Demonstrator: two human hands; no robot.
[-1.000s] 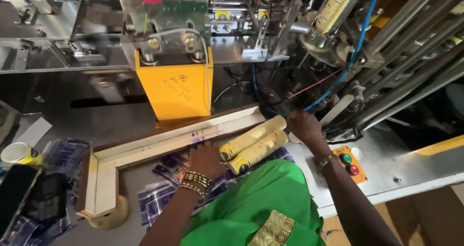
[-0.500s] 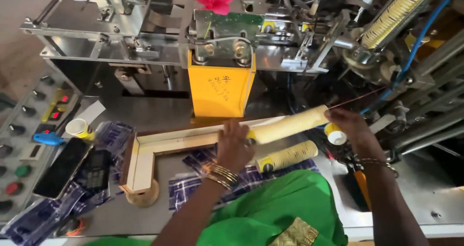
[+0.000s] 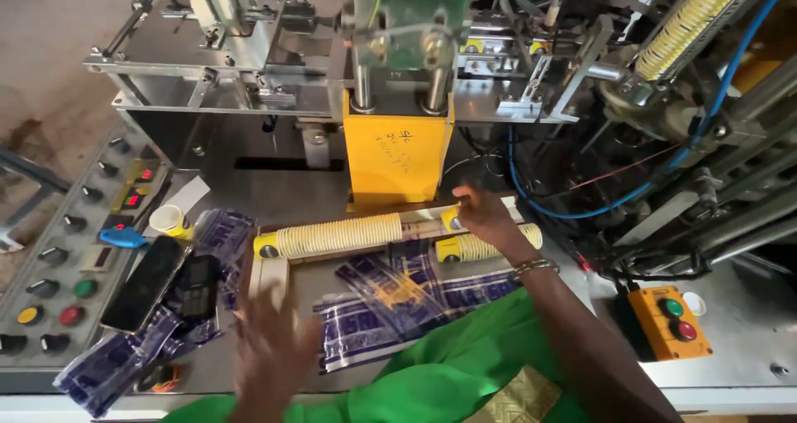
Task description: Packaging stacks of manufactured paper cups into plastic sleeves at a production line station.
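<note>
A grey metal machine bench fills the view, with shafts, brackets and blue hoses crowded above it and a bare floor off to the far left. At the left edge a slanted control panel carries black knobs and red, green and yellow buttons, and a dark phone lies on it beside a small yellow paper cup. Crumpled blue printed plastic wrappers spread from there across the bench front. The left hand hovers blurred over the bench near the pale wooden tray, fingers spread open and holding nothing. In the tray's long channel a long stack of nested yellow cups lies on its side, just below the yellow machine block. Further right, the right hand rests on the tray with its fingers closed about the end of a shorter cup stack, which lies just in front of the tray. At the far right an orange switch box with a green and a red button sits on the bench.
</note>
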